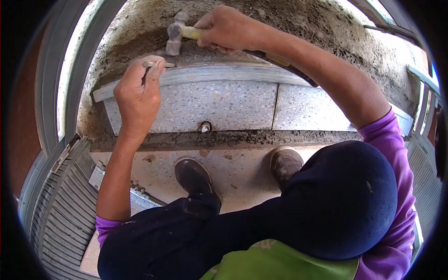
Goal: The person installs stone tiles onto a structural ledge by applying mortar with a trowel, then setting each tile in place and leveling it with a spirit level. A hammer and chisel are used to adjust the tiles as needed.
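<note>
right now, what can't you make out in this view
All in the head view:
Middle of the thin tool: behind the left hand's fingers.
Whether its tip touches anything: too small to tell.
Part of the hammer's handle: inside the right hand.
Back of the right shoe: behind the dark-clothed knee.
Lower part of the green cloth: cut off by the bottom edge.

A building site is indicated: the speckled slabs [186,105] are edged by raw mortar [242,137] and backed by a rough, unfinished surface [303,23].
</note>
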Demonstrator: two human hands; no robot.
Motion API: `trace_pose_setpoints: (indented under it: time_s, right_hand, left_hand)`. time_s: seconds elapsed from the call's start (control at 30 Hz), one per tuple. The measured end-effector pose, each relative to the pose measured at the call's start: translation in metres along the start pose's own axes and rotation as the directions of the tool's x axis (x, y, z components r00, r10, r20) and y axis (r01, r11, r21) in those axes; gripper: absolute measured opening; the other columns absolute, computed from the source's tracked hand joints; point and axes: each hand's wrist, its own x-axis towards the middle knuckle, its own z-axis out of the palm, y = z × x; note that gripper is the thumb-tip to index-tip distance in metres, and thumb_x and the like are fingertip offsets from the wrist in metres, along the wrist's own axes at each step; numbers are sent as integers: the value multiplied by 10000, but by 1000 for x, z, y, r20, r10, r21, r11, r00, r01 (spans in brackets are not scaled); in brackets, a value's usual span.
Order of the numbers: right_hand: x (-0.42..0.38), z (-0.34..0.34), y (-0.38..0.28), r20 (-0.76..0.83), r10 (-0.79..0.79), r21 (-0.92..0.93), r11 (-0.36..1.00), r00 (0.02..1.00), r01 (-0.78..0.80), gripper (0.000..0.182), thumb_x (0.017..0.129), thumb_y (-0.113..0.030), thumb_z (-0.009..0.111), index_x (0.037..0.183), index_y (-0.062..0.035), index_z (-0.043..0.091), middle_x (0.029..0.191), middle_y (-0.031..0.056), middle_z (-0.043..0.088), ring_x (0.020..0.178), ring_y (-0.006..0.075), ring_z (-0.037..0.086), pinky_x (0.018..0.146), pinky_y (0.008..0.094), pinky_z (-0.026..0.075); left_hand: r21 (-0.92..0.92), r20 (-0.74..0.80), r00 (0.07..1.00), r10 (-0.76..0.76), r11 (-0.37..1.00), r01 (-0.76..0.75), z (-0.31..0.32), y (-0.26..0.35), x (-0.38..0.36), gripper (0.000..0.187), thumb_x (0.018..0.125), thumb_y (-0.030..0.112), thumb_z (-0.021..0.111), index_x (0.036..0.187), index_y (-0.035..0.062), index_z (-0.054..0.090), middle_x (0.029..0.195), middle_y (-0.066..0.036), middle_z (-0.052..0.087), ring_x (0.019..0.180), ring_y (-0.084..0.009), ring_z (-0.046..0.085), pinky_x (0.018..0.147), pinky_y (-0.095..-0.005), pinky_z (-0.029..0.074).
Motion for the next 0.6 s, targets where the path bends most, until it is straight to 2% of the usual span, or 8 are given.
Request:
trace_pose_setpoints:
  time_s: [0.1, 0.2, 0.3, 0.4, 0.5, 0.6]
  right_hand:
    - [1, 1, 0, -50, -41, -74, 997, 998, 37, 376, 909, -126, 694, 1244, 44, 707, 577, 42, 575, 454, 100, 521, 423, 281, 444]
    - [-2, -2, -8, 120, 32, -48, 999, 992, -26, 372, 914, -127, 703, 1251, 29, 709, 580, 44, 578, 453, 99, 525, 421, 281, 452]
    - [-1, -3, -7, 77, 49, 8, 999, 996, -49, 375, 916, -131, 707, 1260, 16, 709, 578, 40, 581, 453, 97, 531, 418, 279, 460]
    - [3, 0, -5, 45, 37, 6, 999, 998, -37, 374, 913, -129, 708, 1258, 18, 710, 580, 36, 583, 454, 103, 535, 419, 273, 459]
    - [3, -2, -6, 130, 29, -62, 998, 991, -21, 374, 913, -131, 710, 1256, 19, 711, 600, 37, 601, 462, 105, 540, 422, 274, 460]
    - [5, 4, 0, 39, 19, 42, 999, 999, -21, 373, 910, -132, 707, 1249, 21, 713, 602, 37, 606, 463, 106, 541, 426, 281, 462]
  left_hand:
    - [-3, -6, 1000, -28, 1000, 28, 0, 4, -1, 147, 1020, 57, 636, 1100, -40, 712, 1021, -96, 740, 926, -161, 734, 835, -285, 575]
    - [13, -10, 999, 32, 999, -32, 2, -1, -3, 145, 1019, 58, 637, 1101, -34, 715, 1010, -92, 743, 926, -152, 733, 835, -283, 571]
    - [17, -15, 999, -48, 999, 48, -2, 5, 0, 151, 1023, 73, 637, 1098, -31, 717, 998, -90, 745, 926, -147, 732, 835, -287, 570]
    - [-20, -22, 998, -66, 998, 65, -1, 8, -1, 167, 1028, 94, 636, 1101, -33, 716, 997, -91, 746, 927, -149, 732, 833, -289, 570]
    - [10, -19, 999, -26, 1000, 26, -1, 0, -2, 180, 1034, 113, 634, 1101, -31, 717, 989, -88, 746, 926, -150, 733, 828, -285, 567]
    - [-30, -23, 997, -75, 997, 75, -2, 5, -1, 172, 1032, 109, 639, 1099, -28, 719, 985, -84, 744, 925, -152, 734, 819, -279, 563]
